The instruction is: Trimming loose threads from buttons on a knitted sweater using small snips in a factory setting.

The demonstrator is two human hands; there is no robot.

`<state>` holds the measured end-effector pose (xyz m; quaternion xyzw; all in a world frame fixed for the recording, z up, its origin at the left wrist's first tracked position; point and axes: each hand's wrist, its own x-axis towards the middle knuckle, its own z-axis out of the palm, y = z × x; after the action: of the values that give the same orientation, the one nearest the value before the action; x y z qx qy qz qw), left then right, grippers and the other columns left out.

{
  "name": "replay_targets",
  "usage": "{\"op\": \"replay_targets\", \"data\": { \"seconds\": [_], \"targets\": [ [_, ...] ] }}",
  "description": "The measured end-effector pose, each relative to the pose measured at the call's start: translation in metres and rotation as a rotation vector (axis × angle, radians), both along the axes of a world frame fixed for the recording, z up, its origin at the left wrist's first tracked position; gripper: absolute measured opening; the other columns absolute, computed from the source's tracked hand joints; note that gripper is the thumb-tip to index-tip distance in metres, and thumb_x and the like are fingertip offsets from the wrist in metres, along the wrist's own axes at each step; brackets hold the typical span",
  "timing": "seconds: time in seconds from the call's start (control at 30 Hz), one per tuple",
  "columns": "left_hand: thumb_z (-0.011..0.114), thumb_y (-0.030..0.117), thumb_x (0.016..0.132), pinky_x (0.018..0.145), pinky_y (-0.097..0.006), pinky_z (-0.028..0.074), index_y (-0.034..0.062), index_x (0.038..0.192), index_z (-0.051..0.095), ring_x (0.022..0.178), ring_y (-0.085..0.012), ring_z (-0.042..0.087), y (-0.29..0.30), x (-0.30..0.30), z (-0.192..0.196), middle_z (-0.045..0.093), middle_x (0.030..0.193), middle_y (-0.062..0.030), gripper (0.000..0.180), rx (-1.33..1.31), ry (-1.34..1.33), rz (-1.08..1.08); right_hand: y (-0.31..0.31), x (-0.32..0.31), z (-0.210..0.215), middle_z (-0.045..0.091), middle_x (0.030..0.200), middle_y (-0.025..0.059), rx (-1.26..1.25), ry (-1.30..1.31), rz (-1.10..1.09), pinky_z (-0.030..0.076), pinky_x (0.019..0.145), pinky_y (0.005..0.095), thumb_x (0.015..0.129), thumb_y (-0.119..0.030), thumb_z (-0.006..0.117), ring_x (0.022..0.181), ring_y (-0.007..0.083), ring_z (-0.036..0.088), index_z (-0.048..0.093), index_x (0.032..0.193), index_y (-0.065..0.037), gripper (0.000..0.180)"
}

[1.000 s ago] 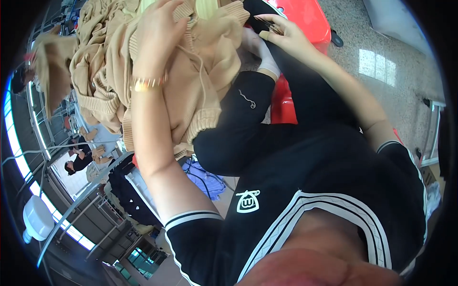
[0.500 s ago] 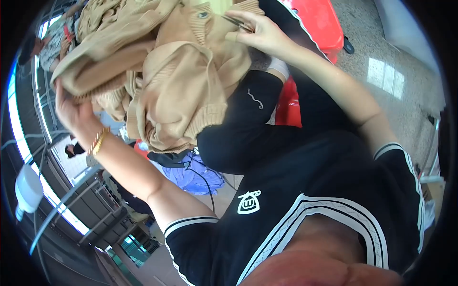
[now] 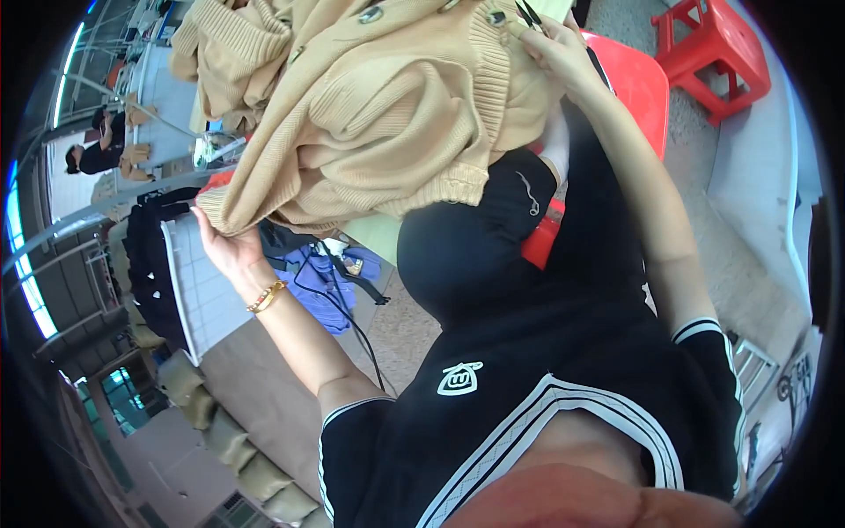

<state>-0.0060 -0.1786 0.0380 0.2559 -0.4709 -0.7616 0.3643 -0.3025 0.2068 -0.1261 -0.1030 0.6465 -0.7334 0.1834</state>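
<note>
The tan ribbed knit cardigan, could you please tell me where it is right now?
In the head view, the tan ribbed knit cardigan fills the upper middle, draped over the person's raised black-clad knee, between the left hand at its hem and the right hand at its buttoned edge.

My left hand (image 3: 224, 246) reaches out to the side, palm up, fingers hidden. My right hand (image 3: 559, 53) stretches forward, arm straight, fingers pinched together.

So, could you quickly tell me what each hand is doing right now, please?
Left hand: closed on the lower edge of the tan knit cardigan.
Right hand: pinching the cardigan's buttoned edge, with a thin dark tool.
</note>
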Motion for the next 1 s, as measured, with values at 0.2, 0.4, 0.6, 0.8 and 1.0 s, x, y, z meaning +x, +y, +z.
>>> {"op": "replay_targets", "data": {
  "seconds": [0.2,0.4,0.6,0.8,1.0],
  "targets": [
    [0.049,0.036,0.097,0.102,-0.051,0.041,0.0047,0.129,0.051,0.121,-0.0311,0.052,0.035,0.003,-0.012,0.054,0.132,-0.0132,0.044,0.024,0.084,0.045,-0.01,0.005,0.025,0.039,0.063,-0.0115,0.139,0.001,0.005,0.02,0.047,0.0183,0.091,-0.027,0.063,0.053,-0.0011,0.031,0.063,0.116,-0.007,0.033],
    [0.048,0.028,0.099,0.104,-0.047,0.037,0.008,0.136,0.044,0.124,-0.0275,0.048,0.029,0.019,-0.031,0.05,0.137,-0.0099,0.043,-0.166,0.038,0.063,-0.02,0.015,0.023,0.053,0.074,-0.008,-0.004,0.037,-0.03,0.03,0.052,0.0177,0.087,-0.023,0.067,0.059,-0.0003,0.041,0.064,0.11,-0.005,0.029],
    [0.087,0.025,0.057,0.115,-0.047,0.019,0.011,0.152,0.007,0.145,-0.033,0.011,0.125,-0.009,-0.002,0.007,0.158,-0.0156,0.125,-1.46,-0.63,-0.46,-0.004,0.038,0.045,0.045,0.067,-0.0087,-0.062,-0.045,-0.057,0.024,0.044,0.0155,0.089,-0.024,0.064,0.05,-0.0024,0.036,0.061,0.106,-0.008,0.024],
    [0.065,-0.005,0.066,0.093,-0.043,0.044,0.0009,0.111,0.054,0.109,-0.0416,0.052,0.1,-0.071,-0.011,0.054,0.119,-0.0226,0.047,-1.682,-0.641,-0.357,0.021,0.044,0.012,0.048,0.072,-0.009,-0.155,0.076,-0.118,0.026,0.046,0.0179,0.088,-0.025,0.064,0.054,-0.0006,0.035,0.061,0.112,-0.007,0.03],
    [0.052,0.003,0.056,0.095,-0.029,0.041,-0.0031,0.105,0.053,0.106,-0.0208,0.057,0.134,-0.102,0.093,0.061,0.108,-0.0154,0.049,-0.898,-0.311,-0.493,0.121,0.051,-0.005,0.043,0.065,-0.0104,-0.029,-0.152,-0.209,0.02,0.041,0.0181,0.088,-0.025,0.066,0.047,-0.0003,0.032,0.058,0.12,-0.008,0.037]
  ]
}}
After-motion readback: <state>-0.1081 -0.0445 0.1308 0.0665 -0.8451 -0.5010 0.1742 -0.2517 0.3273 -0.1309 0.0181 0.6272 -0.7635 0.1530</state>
